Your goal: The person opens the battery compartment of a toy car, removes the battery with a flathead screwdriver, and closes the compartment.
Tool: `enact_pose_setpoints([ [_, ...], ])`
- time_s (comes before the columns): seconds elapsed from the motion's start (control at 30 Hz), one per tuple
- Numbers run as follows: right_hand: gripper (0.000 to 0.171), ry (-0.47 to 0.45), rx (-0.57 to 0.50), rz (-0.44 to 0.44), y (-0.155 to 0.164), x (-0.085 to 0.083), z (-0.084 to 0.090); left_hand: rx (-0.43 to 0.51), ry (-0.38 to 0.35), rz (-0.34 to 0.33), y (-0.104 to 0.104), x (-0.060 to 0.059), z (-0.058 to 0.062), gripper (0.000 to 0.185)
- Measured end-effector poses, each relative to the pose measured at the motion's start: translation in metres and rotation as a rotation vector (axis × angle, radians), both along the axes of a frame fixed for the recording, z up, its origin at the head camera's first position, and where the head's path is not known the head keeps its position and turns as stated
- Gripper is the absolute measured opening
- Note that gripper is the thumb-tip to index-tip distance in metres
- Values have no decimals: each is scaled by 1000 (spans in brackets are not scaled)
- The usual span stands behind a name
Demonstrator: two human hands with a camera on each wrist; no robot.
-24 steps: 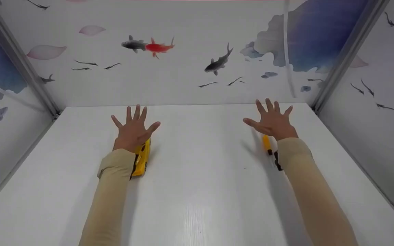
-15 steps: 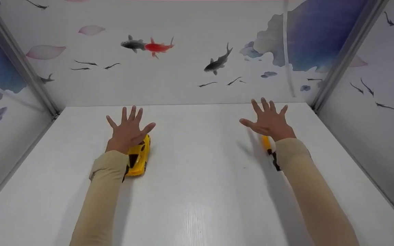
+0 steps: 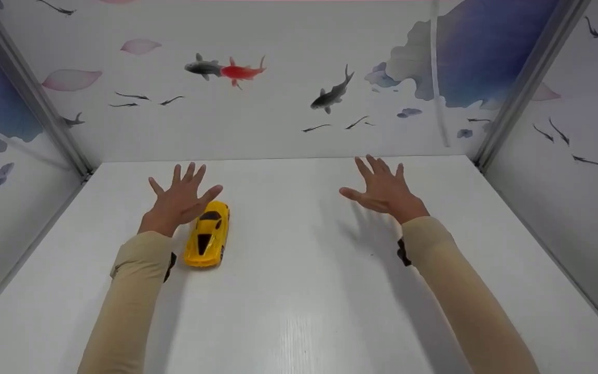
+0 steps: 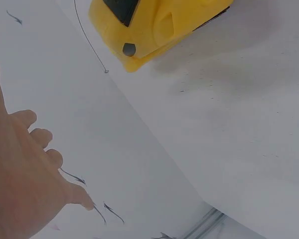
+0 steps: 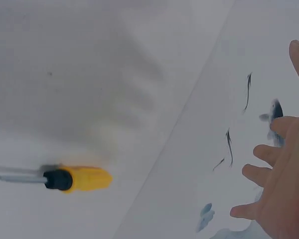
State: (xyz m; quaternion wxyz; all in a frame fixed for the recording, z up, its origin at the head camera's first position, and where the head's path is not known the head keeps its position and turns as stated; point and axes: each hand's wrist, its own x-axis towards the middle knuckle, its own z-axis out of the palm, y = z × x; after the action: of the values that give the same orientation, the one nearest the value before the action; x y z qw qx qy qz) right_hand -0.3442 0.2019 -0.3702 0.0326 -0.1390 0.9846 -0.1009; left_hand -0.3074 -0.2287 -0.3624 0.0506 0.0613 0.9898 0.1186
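Observation:
My left hand (image 3: 177,202) hovers with spread fingers over the left part of the white table, its thumb overlapping the front of a yellow toy car (image 3: 208,236) in the head view. The car (image 4: 164,25) shows large at the top of the left wrist view, apart from that hand. On the other side my right hand (image 3: 384,192) is also raised with fingers spread and holds nothing. A screwdriver (image 5: 84,178) with a yellow and black handle and a metal shaft lies on the table in the right wrist view; in the head view the right hand and sleeve hide it.
The white tabletop (image 3: 288,285) is enclosed by a back wall (image 3: 278,130) and side walls printed with fish and petals. Grey metal posts (image 3: 527,88) stand at the back corners. Black wrist camera mounts (image 3: 404,253) show beside the cuffs.
Both hands have shifted left. The toy car has come into fuller view from behind the left hand, while the screwdriver has become hidden behind the right arm in the head view.

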Motion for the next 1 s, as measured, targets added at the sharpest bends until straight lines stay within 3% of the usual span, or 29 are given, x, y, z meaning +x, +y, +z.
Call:
enact_pose_setpoints([
  [0.27,92,40,-152,68,-37,8,-8,129,-96,13,-13,6,-5,91],
  [0.5,84,53,-388,115,-74,20,-15,278,-126,67,-20,9,-14,85],
  [0.77,76,-107,-703,141,-116,40,-27,467,-126,148,-21,11,-24,86],
  [1.0,72,-297,-878,109,-150,56,-37,540,-142,203,-21,12,-32,83],
])
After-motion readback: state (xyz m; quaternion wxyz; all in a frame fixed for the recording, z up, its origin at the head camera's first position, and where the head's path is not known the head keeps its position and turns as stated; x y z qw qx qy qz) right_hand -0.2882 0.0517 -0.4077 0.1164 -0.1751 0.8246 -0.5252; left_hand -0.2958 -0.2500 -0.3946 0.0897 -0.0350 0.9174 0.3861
